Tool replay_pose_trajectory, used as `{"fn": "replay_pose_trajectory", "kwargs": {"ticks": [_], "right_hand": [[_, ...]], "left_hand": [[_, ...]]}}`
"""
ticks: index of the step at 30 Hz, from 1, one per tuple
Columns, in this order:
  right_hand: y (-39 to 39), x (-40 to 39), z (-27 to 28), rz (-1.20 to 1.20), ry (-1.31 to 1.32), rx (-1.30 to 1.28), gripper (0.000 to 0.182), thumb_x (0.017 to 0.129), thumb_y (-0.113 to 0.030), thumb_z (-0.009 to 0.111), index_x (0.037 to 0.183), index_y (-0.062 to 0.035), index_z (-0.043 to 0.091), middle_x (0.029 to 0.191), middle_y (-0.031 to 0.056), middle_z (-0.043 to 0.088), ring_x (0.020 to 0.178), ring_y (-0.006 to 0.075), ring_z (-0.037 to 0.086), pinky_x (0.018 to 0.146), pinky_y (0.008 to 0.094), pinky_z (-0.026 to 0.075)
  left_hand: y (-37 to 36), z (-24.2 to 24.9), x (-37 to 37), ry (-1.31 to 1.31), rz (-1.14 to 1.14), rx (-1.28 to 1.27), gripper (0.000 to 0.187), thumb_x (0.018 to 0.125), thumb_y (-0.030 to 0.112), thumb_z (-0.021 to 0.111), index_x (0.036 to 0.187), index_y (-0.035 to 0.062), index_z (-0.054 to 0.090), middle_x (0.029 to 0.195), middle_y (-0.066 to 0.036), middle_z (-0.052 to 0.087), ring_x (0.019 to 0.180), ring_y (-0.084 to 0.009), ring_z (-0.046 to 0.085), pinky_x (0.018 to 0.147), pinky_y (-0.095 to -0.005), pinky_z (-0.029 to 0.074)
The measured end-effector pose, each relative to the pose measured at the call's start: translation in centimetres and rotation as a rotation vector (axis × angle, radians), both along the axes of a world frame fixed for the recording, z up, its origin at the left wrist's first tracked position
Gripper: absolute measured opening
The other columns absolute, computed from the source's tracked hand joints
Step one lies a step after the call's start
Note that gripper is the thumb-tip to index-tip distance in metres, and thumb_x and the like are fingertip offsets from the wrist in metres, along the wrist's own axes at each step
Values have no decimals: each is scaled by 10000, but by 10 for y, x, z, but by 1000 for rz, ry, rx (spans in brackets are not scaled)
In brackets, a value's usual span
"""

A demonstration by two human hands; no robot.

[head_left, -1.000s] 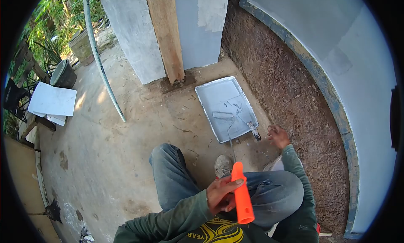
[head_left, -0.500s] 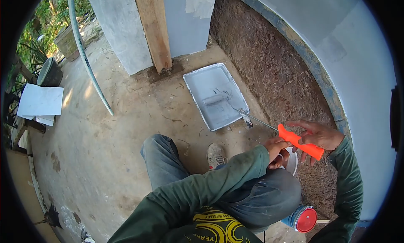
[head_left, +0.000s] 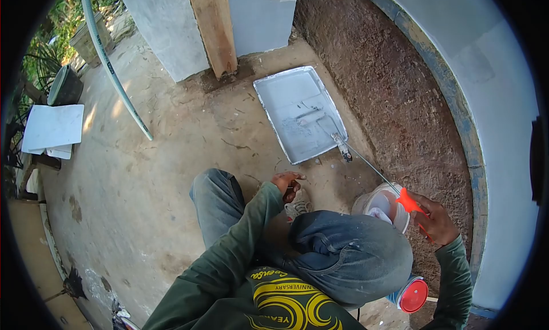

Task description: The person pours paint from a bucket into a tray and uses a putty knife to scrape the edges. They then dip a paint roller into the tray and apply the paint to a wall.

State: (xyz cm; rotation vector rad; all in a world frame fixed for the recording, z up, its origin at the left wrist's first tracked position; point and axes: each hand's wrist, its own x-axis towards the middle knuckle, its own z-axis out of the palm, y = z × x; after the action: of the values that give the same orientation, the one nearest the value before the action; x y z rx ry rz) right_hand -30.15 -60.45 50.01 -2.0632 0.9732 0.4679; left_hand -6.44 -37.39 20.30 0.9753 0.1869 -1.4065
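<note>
A paint roller with an orange handle (head_left: 409, 201) is in my right hand (head_left: 439, 222), its fingers wrapped around the grip. The thin metal rod runs to the roller's sleeve (head_left: 310, 117), which rests in a paint tray (head_left: 270, 114) coated with pale grey paint. My left hand (head_left: 287, 184) is off the roller, above my shoe, with its fingers partly bent and apart; nothing shows in it. A paint-smeared handle (head_left: 341, 147) lies over the tray's near right edge. Below the orange handle stands a whitish bucket (head_left: 362, 203) with something white inside.
A blue can with a red lid (head_left: 413, 296) sits beside my knee. The rough brown wall base (head_left: 394, 96) and painted wall run along the right. A wooden post (head_left: 213, 33) stands behind the tray. At left are a hose (head_left: 108, 67) and white sheets (head_left: 52, 127).
My left hand has let go of the orange handle and moved left. My right hand has closed around the handle and shifted slightly lower. The bucket is now more exposed.
</note>
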Motion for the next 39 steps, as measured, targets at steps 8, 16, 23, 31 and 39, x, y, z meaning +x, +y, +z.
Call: {"fn": "replay_pose_trajectory", "kwargs": {"ticks": [8,16,23,31,39], "right_hand": [[-13,34,-35,47,-15,-2,518,914,-174,567,1412,-69,471,827,62,618,530,63,451,497,254,419],[-17,-14,-46,63,-54,-46,499,927,-219,572,1394,-61,491,986,117,661,685,143,574,652,295,487],[-12,22,-87,179,-243,-184,470,943,-215,543,1378,-46,487,1267,234,591,1200,376,563,976,386,449],[-15,21,-95,125,-217,-139,454,931,-163,571,1351,-3,509,1221,236,621,1125,353,620,953,373,465],[-13,-18,-79,137,-150,-206,487,940,-233,564,1384,-43,500,966,136,669,655,135,534,631,303,479]], "left_hand": [[-38,-14,-11,-115,-123,53,265,961,266,501,1052,91,679,632,-20,553,405,-104,455,367,-263,334],[-6,-38,-10,-30,-88,150,240,951,265,535,1043,111,694,642,10,587,399,-93,476,374,-250,340],[-19,-48,-22,-135,-144,160,231,950,253,535,1028,109,698,611,4,575,392,-96,477,360,-256,332],[11,-61,-15,-99,-41,208,219,938,244,548,1013,114,708,603,-1,570,394,-105,497,347,-257,328],[7,-67,-22,-97,-91,210,216,930,254,557,1005,122,711,608,-1,574,393,-104,489,350,-257,332]]}}
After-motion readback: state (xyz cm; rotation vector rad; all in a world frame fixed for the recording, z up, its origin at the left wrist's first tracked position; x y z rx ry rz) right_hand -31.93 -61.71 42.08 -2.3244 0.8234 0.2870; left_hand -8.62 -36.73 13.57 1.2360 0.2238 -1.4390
